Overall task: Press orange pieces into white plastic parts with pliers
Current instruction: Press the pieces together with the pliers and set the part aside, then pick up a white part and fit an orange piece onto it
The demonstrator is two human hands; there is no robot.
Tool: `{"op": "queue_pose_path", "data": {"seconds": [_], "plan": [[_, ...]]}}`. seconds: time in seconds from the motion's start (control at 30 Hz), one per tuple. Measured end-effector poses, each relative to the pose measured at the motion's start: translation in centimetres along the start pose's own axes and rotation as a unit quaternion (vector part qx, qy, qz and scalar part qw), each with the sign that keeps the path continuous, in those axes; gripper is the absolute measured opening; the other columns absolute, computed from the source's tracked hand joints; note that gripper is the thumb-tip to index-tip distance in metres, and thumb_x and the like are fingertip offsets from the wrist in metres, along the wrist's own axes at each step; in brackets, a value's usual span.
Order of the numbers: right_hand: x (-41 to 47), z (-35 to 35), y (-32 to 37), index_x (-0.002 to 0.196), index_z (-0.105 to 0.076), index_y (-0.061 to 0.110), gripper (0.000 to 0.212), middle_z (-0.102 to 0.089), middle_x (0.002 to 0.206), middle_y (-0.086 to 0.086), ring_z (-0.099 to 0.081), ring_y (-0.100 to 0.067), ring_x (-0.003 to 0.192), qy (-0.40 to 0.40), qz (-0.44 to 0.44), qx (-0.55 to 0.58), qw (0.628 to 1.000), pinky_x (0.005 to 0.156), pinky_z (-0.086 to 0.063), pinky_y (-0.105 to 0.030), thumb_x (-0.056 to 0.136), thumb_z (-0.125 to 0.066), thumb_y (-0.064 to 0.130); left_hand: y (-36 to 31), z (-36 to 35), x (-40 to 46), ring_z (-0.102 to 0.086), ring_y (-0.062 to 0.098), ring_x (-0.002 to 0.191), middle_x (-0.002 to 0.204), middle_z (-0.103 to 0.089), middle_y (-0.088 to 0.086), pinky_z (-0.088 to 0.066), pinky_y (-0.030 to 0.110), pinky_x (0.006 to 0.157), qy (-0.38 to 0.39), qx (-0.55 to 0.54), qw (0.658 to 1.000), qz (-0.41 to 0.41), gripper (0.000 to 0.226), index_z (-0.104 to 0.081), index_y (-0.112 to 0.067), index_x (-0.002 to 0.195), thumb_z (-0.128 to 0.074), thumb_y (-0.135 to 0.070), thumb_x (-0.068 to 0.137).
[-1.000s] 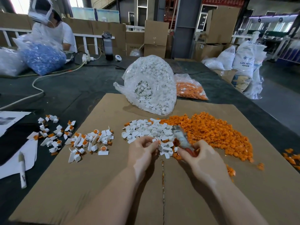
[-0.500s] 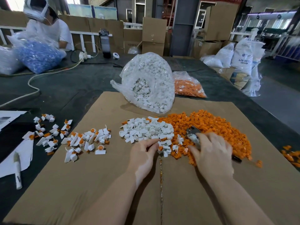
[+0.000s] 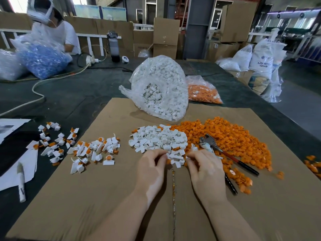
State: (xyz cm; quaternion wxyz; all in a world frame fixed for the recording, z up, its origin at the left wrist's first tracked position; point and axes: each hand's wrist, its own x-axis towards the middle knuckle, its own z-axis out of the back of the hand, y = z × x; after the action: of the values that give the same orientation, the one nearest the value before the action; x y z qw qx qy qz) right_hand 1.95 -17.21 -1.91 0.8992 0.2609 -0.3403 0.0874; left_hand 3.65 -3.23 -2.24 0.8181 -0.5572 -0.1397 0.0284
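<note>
The small white plastic parts (image 3: pixel 159 139) lie in a loose heap on the flat brown cardboard sheet (image 3: pixel 107 193), touching a wider spread of small orange plastic pieces (image 3: pixel 231 134) to their right. Metal pliers with dark handles (image 3: pixel 227 153) rest unheld on the orange spread, jaws pointing away from the person. The left hand (image 3: pixel 151 168) pinches a white part at the heap's near edge; the right hand (image 3: pixel 205 168) has its fingers curled at the same edge, and whether its grip holds anything is hard to make out. Left of the heap lie assembled white parts with orange inserts (image 3: pixel 93 150). The cardboard covers a dark surface (image 3: pixel 69 94), with a clear plastic bag of white parts (image 3: pixel 159 87) behind. Cardboard boxes (image 3: pixel 165 36) stand beyond.
</note>
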Motion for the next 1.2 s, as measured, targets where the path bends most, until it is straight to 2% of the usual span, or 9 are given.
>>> {"op": "queue_pose_path", "data": {"seconds": [0.1,0.2,0.27,0.57,0.7,0.8,0.9,1.07,1.2], "plan": [[-0.1,0.0,-0.2,0.080,-0.070,0.008,0.013,-0.067,0.078,-0.004,-0.062,-0.027,0.078,-0.024,-0.074,-0.019,0.997,0.073,-0.041,-0.037,0.073,-0.075,-0.002,0.2,1.1,0.4,-0.048,0.001,0.083,0.090,-0.055,-0.008,-0.028,-0.005,0.071,-0.068,0.026,0.997,-0.011,0.014,-0.068,-0.016,0.096,-0.056,-0.011,0.091],[-0.1,-0.2,-0.3,0.082,-0.070,0.009,0.010,-0.067,0.080,-0.004,-0.061,-0.026,0.080,-0.014,-0.108,-0.023,0.994,0.073,-0.036,-0.035,0.077,-0.071,0.000,1.1,3.4,1.6,-0.045,0.010,0.089,0.098,-0.055,0.004,-0.027,0.006,0.074,-0.120,0.093,0.988,-0.009,0.017,-0.068,-0.008,0.101,-0.054,-0.008,0.092],[-0.1,-0.3,-0.3,0.083,-0.071,0.009,0.009,-0.068,0.081,-0.004,-0.061,-0.027,0.082,-0.010,-0.123,-0.028,0.992,0.073,-0.032,-0.033,0.079,-0.069,0.001,1.9,4.9,2.2,-0.044,0.010,0.089,0.096,-0.052,0.002,-0.026,0.010,0.076,-0.139,0.138,0.981,-0.010,0.016,-0.068,-0.007,0.100,-0.055,-0.008,0.091],[-0.3,-0.4,-0.1,0.075,-0.069,0.010,0.022,-0.064,0.074,-0.002,-0.062,-0.028,0.075,-0.007,-0.103,-0.047,0.994,0.072,-0.034,-0.036,0.068,-0.070,-0.011,2.2,5.4,2.3,-0.038,0.019,0.103,0.094,-0.045,-0.004,-0.023,0.018,0.082,-0.139,0.248,0.958,-0.044,0.015,-0.071,-0.011,0.099,-0.063,-0.010,0.087],[-0.4,-0.4,0.0,0.073,-0.068,0.012,0.026,-0.064,0.073,0.001,-0.063,-0.027,0.076,-0.003,-0.095,-0.052,0.994,0.072,-0.030,-0.034,0.060,-0.074,-0.010,1.3,3.8,1.7,-0.040,0.019,0.097,0.092,-0.046,-0.007,-0.032,0.027,0.084,-0.087,0.241,0.961,-0.103,0.012,-0.072,-0.014,0.093,-0.067,-0.009,0.083],[-0.4,-0.4,0.0,0.072,-0.068,0.014,0.026,-0.064,0.072,0.003,-0.063,-0.026,0.076,0.001,-0.091,-0.056,0.994,0.074,-0.030,-0.035,0.059,-0.075,-0.007,0.4,1.9,1.3,-0.046,0.019,0.093,0.086,-0.047,-0.010,-0.027,0.021,0.077,-0.014,0.236,0.955,-0.178,0.011,-0.073,-0.014,0.091,-0.068,-0.009,0.083],[-0.4,-0.4,0.0,0.072,-0.068,0.013,0.024,-0.064,0.073,0.003,-0.063,-0.025,0.076,0.000,-0.093,-0.062,0.994,0.073,-0.032,-0.035,0.062,-0.075,-0.007,-0.4,0.2,1.1,-0.044,0.014,0.096,0.092,-0.049,-0.010,-0.023,0.012,0.073,0.040,0.213,0.953,-0.211,0.018,-0.071,-0.017,0.101,-0.062,-0.010,0.087],[-0.3,-0.5,0.1,0.074,-0.069,0.012,0.026,-0.064,0.074,0.000,-0.062,-0.027,0.075,-0.011,-0.103,-0.085,0.991,0.072,-0.035,-0.038,0.062,-0.072,-0.011,-0.3,-1.5,1.2,-0.040,0.012,0.104,0.109,-0.049,-0.009,-0.030,0.015,0.082,0.091,0.238,0.937,-0.238,0.035,-0.061,-0.031,0.121,-0.058,-0.015,0.090],[-0.4,-0.6,0.0,0.076,-0.070,0.011,0.025,-0.064,0.077,-0.002,-0.062,-0.028,0.079,-0.001,-0.102,-0.086,0.991,0.073,-0.036,-0.038,0.063,-0.071,-0.010,-0.2,-1.4,1.1,-0.045,0.012,0.096,0.096,-0.052,-0.008,-0.036,0.020,0.074,0.084,0.227,0.945,-0.219,0.019,-0.072,-0.026,0.099,-0.065,-0.014,0.086]]}}
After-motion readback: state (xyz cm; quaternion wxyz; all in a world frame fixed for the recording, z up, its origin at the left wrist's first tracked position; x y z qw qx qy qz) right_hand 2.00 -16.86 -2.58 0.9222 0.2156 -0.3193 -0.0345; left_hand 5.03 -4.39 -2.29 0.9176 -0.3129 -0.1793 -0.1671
